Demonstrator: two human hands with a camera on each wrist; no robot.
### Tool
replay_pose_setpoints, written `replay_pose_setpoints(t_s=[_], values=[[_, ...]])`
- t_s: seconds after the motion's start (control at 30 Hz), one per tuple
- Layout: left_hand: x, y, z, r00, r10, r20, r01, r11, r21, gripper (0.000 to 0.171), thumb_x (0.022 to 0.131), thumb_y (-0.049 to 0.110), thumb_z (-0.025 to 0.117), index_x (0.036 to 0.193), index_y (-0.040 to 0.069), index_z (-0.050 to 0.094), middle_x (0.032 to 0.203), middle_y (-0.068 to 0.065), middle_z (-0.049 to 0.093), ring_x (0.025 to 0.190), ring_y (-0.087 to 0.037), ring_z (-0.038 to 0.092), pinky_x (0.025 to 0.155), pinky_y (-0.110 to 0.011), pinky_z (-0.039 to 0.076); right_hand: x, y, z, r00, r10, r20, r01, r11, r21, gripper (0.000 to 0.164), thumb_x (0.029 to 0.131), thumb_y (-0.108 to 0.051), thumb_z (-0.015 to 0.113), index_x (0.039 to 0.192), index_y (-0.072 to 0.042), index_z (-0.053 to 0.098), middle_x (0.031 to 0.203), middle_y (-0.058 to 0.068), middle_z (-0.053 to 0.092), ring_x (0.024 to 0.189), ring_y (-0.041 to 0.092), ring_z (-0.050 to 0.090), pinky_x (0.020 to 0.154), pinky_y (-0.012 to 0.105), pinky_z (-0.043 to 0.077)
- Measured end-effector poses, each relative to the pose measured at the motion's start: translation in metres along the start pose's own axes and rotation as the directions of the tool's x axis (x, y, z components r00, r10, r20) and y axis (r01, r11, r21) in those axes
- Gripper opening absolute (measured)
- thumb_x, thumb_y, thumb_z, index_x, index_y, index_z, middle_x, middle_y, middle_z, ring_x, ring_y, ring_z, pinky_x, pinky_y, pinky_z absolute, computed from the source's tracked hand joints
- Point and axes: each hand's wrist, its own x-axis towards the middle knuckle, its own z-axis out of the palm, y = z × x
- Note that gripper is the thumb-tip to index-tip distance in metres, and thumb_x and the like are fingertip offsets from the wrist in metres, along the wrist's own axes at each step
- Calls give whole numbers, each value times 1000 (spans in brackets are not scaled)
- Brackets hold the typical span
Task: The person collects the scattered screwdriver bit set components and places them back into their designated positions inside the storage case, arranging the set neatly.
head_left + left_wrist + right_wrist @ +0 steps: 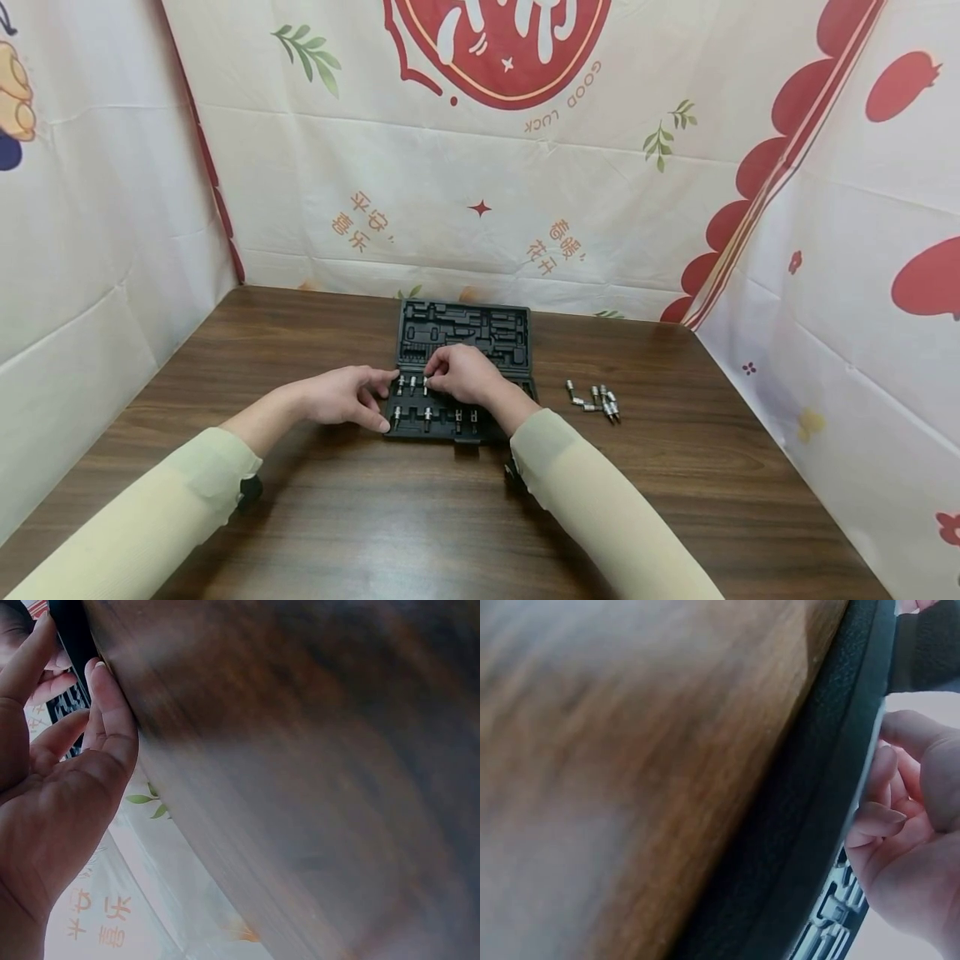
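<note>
A black plastic tool case (442, 430) lies opened flat on the table, its lid (512, 337) leaning away at the back. Small silver sockets stand in its slots, among them one front-row socket (427, 419) and one back-row socket (412, 383). My right hand (467, 375) pinches a small metal socket (425, 385) between thumb and index finger over the back row. At the case's left side, my left hand (341, 395) touches the edge with thumb and fingertips, fingers fairly straight. In the right wrist view the case wall (795, 825) hides the pinched socket.
Several loose silver sockets (591, 406) lie on the brown wooden table (660, 467) right of the case. A printed cloth (480, 167) hangs behind the table, with more cloth at both sides.
</note>
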Motion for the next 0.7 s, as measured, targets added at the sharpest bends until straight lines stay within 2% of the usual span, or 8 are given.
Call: replay_pose_setpoints(t_s=[0.47,0.7], values=[[0,-1,-1,1000,7,-2,-7,1000,23,95,95,25,89,168,-5,36,141,-21,64,108,-16,73,91,-32,57,1,-6,-1,1000,30,4,-30,998,-58,8,105,-23,77,105,-18,83,105,-3,79,91,13,70,94,42,60],[-2,1,0,1000,13,2,-13,1000,21,95,95,24,89,168,-6,36,141,-21,63,108,-17,73,91,-32,57,0,-3,2,998,59,9,-59,998,-14,7,105,-22,77,107,-18,83,107,-2,79,93,13,70,93,41,60]])
